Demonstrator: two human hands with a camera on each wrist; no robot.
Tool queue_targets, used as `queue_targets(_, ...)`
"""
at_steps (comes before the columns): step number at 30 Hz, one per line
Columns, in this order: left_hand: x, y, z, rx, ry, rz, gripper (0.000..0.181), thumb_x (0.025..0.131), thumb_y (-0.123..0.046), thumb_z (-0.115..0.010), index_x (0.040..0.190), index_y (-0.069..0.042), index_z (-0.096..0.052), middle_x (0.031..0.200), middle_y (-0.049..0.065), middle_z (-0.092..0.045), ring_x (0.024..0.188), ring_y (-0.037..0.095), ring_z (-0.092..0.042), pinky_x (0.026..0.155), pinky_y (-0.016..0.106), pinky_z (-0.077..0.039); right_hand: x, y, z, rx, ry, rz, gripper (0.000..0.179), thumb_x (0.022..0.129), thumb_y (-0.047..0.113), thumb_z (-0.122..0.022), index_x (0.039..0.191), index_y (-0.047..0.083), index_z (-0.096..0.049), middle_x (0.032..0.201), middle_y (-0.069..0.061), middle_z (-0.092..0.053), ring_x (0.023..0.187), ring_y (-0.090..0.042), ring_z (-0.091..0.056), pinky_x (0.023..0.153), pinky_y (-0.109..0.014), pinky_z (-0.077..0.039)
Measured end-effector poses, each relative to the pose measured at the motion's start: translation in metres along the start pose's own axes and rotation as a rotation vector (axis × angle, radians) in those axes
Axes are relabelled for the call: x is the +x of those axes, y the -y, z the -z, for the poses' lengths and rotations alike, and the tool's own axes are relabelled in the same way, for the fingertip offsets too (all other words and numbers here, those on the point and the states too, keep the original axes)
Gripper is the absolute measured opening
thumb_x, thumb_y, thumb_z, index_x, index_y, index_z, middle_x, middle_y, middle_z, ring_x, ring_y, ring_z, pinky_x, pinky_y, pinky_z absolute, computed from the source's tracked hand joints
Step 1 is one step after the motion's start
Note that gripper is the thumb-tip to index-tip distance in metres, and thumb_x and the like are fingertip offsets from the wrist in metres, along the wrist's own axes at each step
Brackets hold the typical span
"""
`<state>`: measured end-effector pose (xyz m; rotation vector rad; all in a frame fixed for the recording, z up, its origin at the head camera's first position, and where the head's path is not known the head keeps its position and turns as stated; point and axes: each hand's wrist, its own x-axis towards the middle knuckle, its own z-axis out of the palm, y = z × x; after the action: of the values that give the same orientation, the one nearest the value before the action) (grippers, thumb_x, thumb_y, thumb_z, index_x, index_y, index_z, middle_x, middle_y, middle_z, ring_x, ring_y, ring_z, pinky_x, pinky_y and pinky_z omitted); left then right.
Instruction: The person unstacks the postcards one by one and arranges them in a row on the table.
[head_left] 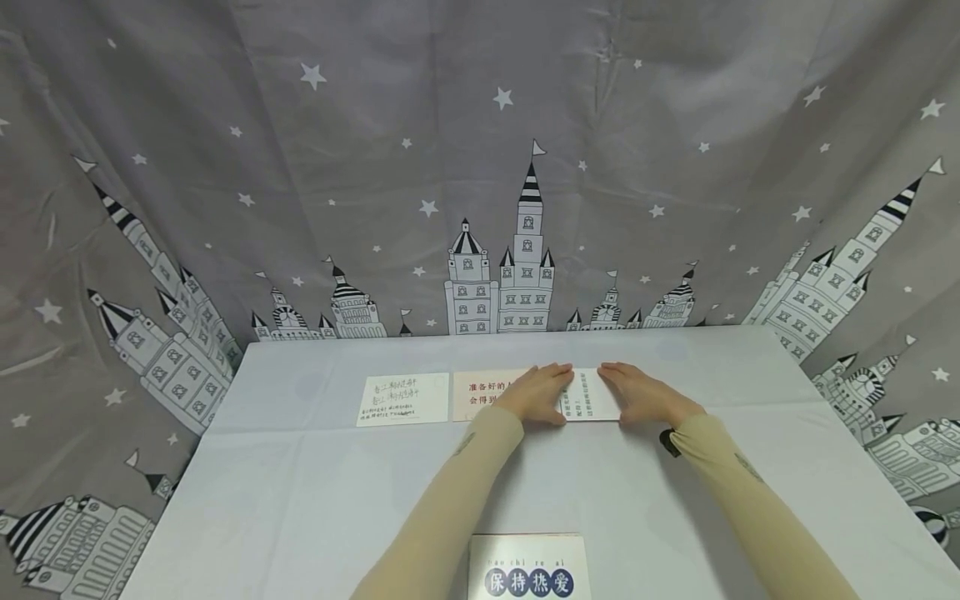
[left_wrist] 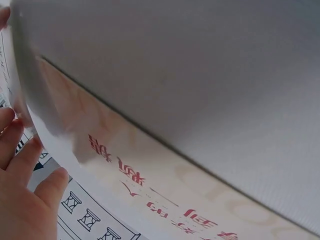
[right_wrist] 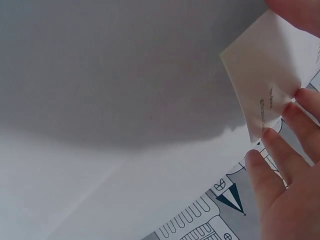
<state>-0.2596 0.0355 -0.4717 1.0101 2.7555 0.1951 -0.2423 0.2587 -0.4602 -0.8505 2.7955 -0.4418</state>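
Observation:
A white card [head_left: 591, 393] with vertical green print lies at the right end of a row of cards. My left hand [head_left: 536, 393] holds its left side, fingers at the far edge and thumb at the near edge. On the right side my right hand [head_left: 651, 400] grips it the same way; the right wrist view shows the card [right_wrist: 262, 75] between thumb and fingers. Beside it, partly under my left forearm and hand, is a cream card [head_left: 467, 402] with red characters, also visible in the left wrist view. A card with handwriting [head_left: 405, 400] is farthest left.
A stack of cards [head_left: 528, 550], its top one bearing blue circles, sits at the near edge between my forearms. White cloth covers the table [head_left: 300, 500]. Behind it hangs a grey curtain [head_left: 375, 167] printed with castles and stars.

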Motion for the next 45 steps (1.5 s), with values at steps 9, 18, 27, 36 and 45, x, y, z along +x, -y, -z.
queue_targets(9,0.002,0.001,0.002,-0.015,-0.001,0.022,0.084,0.078,-0.036,-0.076,0.147,-0.011,-0.037,0.154,0.001,-0.03,0.139,0.019,-0.029,0.114,0.042,-0.022,0.007,-0.003,0.002,-0.025,0.027,-0.001,0.086,0.06,0.001,-0.072,0.136,-0.017,-0.036,0.14,-0.033,-0.037,0.13,-0.048,-0.033,0.109,-0.055,-0.025)
queue_targets(18,0.003,0.0,-0.001,-0.003,0.005,0.031,0.082,0.079,-0.036,-0.075,0.147,-0.011,-0.038,0.154,0.0,-0.03,0.14,0.019,-0.028,0.114,0.045,-0.021,0.01,0.0,0.002,-0.013,0.048,-0.017,0.083,0.064,0.002,-0.072,0.136,-0.017,-0.037,0.139,-0.034,-0.038,0.13,-0.048,-0.033,0.109,-0.055,-0.026)
queue_targets(27,0.004,0.0,-0.002,-0.019,0.012,0.037,0.08,0.08,-0.035,-0.074,0.147,-0.011,-0.038,0.154,0.001,-0.03,0.14,0.019,-0.028,0.114,0.046,-0.02,0.013,0.001,0.003,-0.009,0.07,-0.051,0.084,0.064,0.003,-0.074,0.137,-0.015,-0.037,0.142,-0.032,-0.035,0.131,-0.047,-0.031,0.11,-0.055,-0.024)
queue_targets(36,-0.003,0.001,-0.001,0.006,-0.013,0.013,0.08,0.08,-0.037,-0.072,0.148,-0.012,-0.037,0.154,0.0,-0.028,0.14,0.019,-0.027,0.114,0.046,-0.019,0.007,0.005,0.003,0.014,0.044,-0.031,0.086,0.062,0.0,-0.069,0.139,-0.015,-0.034,0.144,-0.032,-0.032,0.133,-0.048,-0.029,0.111,-0.056,-0.02)
queue_targets(45,-0.023,0.002,0.001,0.007,-0.044,-0.054,0.08,0.083,-0.042,-0.069,0.148,-0.011,-0.035,0.155,0.002,-0.027,0.142,0.021,-0.023,0.115,0.045,-0.016,-0.003,0.013,-0.001,0.05,-0.017,-0.009,0.086,0.066,0.002,-0.071,0.14,-0.014,-0.031,0.143,-0.032,-0.034,0.132,-0.048,-0.031,0.109,-0.057,-0.023)
